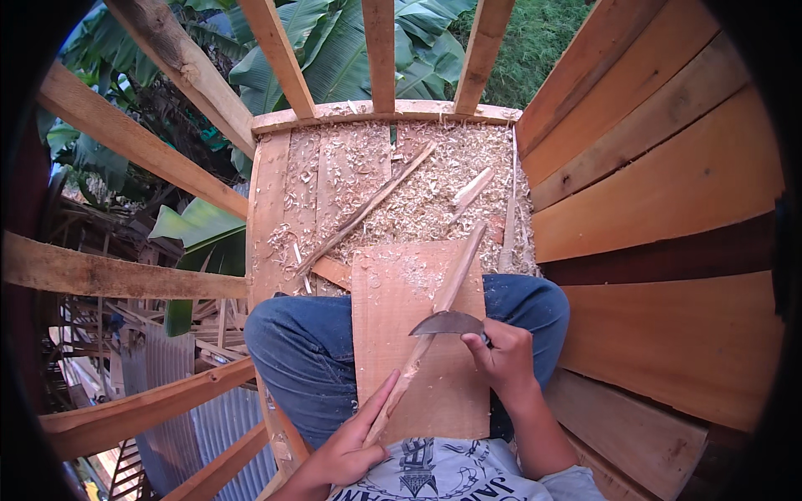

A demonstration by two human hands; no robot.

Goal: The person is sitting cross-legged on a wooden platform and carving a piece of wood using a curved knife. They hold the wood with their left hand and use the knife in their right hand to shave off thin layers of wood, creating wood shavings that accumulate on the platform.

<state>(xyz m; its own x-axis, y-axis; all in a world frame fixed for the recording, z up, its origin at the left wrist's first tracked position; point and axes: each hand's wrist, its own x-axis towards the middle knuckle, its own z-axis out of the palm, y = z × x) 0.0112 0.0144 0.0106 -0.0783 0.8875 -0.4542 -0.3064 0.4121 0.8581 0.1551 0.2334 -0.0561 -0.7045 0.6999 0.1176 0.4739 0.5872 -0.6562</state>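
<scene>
Across my lap lies a flat wooden board (384, 334). A long, roughly shaped wooden stick (458, 271) slants over it, its far end pointing up and to the right. My left hand (355, 451) grips the stick's near end, close to my shirt. In my right hand (505, 355) is a curved knife (447, 323) with a dark, broad blade. The blade rests across the stick around its middle, edge hidden against the wood. The knife's handle is mostly covered by my fingers.
Wood shavings (401, 213) cover the plank floor beyond my knees. A longer dark-edged stick (368, 209) and a short split piece (474, 188) lie among them. Upright slats (380, 58) rail the far and left sides; a plank wall (660, 200) stands close on the right.
</scene>
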